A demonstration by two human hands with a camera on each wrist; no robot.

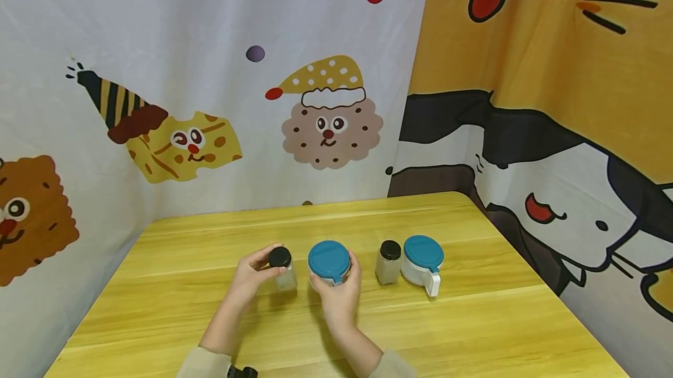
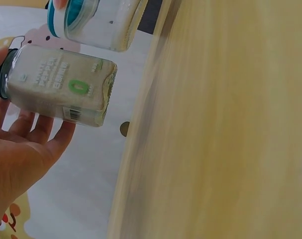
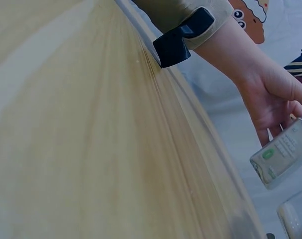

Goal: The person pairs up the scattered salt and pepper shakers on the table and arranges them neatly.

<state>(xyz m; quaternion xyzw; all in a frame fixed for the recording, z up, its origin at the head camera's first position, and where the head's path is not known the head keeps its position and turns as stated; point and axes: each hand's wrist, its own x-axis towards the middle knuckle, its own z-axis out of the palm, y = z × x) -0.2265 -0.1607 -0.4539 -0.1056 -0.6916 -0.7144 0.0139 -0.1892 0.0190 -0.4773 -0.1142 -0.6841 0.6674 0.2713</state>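
Note:
By its black lid my left hand [image 1: 246, 280] grips a clear square spice jar [image 1: 286, 280], thumb on one side and fingers on the other. Pale powder fills this jar, whose label with a green mark shows in the left wrist view. To its right, my right hand [image 1: 340, 301] holds a clear jar with a round blue lid [image 1: 329, 259], thumb and fingers around the lid's sides. The left wrist view shows both jars raised above the table, upright and close together. Most of the right hand is outside both wrist views.
Right of my hands stands a second black-lidded spice jar [image 1: 388, 264]. Close beside it is a blue-lidded jar with a white handle [image 1: 420, 267]. The wooden table [image 1: 173, 284] ends at a printed curtain [image 1: 205, 39] behind.

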